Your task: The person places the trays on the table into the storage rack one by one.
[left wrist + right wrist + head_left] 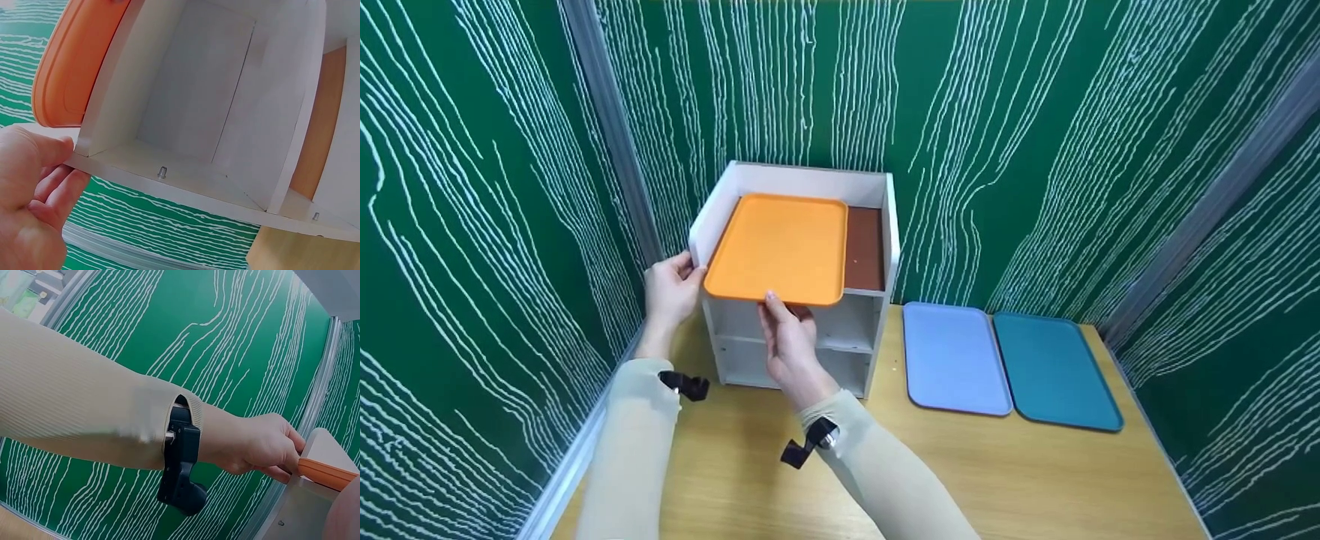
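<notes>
R hand (793,339) is pinching orange tray (781,247) over wht shelf (810,180); L hand (670,292) is gripping shelf's L side.

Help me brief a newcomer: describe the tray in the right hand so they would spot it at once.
In front of the green wall stands a white shelf unit. Over its brown top, the right hand pinches the front edge of an orange tray. Its colour sets it apart from the lavender tray and teal tray on the table.
</notes>
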`<state>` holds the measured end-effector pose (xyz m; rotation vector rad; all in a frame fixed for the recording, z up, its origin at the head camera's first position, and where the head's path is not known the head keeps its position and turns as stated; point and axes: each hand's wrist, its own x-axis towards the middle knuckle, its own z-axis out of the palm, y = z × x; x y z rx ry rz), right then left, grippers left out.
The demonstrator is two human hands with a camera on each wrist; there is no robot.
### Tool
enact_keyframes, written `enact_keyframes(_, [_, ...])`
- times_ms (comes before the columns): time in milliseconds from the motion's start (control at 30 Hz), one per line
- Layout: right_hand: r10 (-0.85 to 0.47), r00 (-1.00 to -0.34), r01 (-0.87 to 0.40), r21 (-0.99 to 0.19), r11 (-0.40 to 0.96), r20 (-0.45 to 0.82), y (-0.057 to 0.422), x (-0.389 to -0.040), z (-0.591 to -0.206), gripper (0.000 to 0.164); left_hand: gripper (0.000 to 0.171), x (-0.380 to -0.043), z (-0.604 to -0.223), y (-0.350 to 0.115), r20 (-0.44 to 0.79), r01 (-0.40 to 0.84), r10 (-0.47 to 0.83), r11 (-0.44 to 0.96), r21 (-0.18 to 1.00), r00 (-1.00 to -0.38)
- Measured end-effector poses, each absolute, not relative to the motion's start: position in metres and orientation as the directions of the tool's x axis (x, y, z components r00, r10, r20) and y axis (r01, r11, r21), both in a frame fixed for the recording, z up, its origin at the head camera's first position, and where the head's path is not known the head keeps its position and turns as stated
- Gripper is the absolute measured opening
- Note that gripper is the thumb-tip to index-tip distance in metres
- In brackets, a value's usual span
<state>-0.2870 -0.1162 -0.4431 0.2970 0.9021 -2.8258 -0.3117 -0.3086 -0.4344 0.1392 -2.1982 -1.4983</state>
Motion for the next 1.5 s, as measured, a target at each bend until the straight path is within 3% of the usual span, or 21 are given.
enact_keyframes(233, [-0.164,-0.960,0.269,-0.588,-0.763,-0.227,-0.104,-0.286,-0.444,0.025,0.045,-0.314,-0.430,-0.309,0.292,0.146,-0.316,0.414,0.899,-0.903])
enact_keyframes(500, [-0.320,-0.921,0.385,-0.640,-0.665,-0.222,-0.076,-0.274,-0.451,0.052,0.041,-0.313,-0.420,-0.311,0.329,0.161,-0.313,0.459,0.874,-0.891])
enact_keyframes(667, [-0.396,-0.896,0.415,-0.688,-0.596,-0.198,-0.041,-0.268,-0.472,0.048,0.043,-0.313,-0.415,-0.307,0.361,0.184,-0.329,0.464,0.867,-0.873])
enact_keyframes(867, [-0.534,-0.825,0.428,-0.820,-0.379,-0.184,0.019,-0.275,-0.521,0.027,0.042,-0.313,-0.412,-0.309,0.392,0.184,-0.364,0.491,0.851,-0.845])
enact_keyframes(1000, [-0.582,-0.775,0.437,-0.874,-0.211,-0.246,0.071,-0.284,-0.559,0.036,0.042,-0.310,-0.413,-0.312,0.382,0.166,-0.366,0.501,0.849,-0.849])
enact_keyframes(1133, [-0.542,-0.788,0.414,-0.903,-0.117,-0.291,0.131,-0.295,-0.585,0.055,0.043,-0.311,-0.412,-0.310,0.377,0.157,-0.362,0.509,0.846,-0.852])
enact_keyframes(1267, [-0.458,-0.833,0.387,-0.918,-0.084,-0.309,0.196,-0.309,-0.600,0.061,0.043,-0.312,-0.414,-0.309,0.382,0.154,-0.365,0.521,0.840,-0.849])
enact_keyframes(1400, [-0.319,-0.900,0.359,-0.920,-0.157,-0.297,0.261,-0.314,-0.612,0.052,0.041,-0.313,-0.415,-0.308,0.389,0.154,-0.371,0.527,0.836,-0.843])
enact_keyframes(1500, [-0.197,-0.956,0.250,-0.954,-0.163,-0.216,0.306,-0.305,-0.622,0.043,0.041,-0.313,-0.416,-0.309,0.391,0.150,-0.381,0.528,0.836,-0.838])
